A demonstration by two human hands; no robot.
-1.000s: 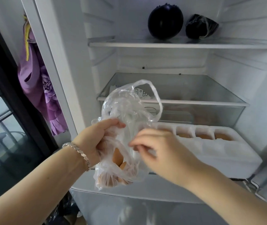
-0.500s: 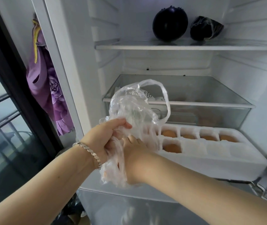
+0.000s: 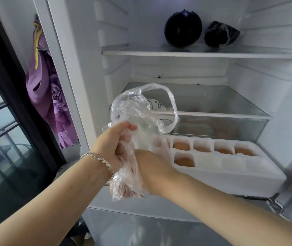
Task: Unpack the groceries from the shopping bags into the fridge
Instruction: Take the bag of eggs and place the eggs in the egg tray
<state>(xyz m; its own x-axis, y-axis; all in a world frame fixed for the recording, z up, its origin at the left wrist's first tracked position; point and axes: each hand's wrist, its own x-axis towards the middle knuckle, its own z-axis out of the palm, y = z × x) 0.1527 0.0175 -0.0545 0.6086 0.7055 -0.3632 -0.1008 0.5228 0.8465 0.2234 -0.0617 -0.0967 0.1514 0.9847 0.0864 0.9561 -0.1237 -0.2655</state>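
Observation:
My left hand [image 3: 114,144] grips the gathered neck of a clear plastic bag [image 3: 138,118] in front of the open fridge. My right hand [image 3: 152,169] reaches into the bag from the right; its fingers are hidden inside the plastic, where pale brown eggs [image 3: 124,189] show faintly at the bottom. A white foam egg tray [image 3: 234,167] sits on the fridge's lower ledge just right of the bag, with several brown eggs [image 3: 181,146] in its cells.
Two dark purple eggplants [image 3: 183,29], one in plastic wrap [image 3: 220,33], lie on the top shelf [image 3: 195,54]. A glass shelf [image 3: 212,115] covers a drawer behind the tray. A purple floral cloth [image 3: 47,89] hangs left of the fridge, beside a dark glass door [image 3: 3,139].
My right hand went from hovering beside the bag to reaching inside it. The left hand kept its grip on the bag, and the view shifted slightly left.

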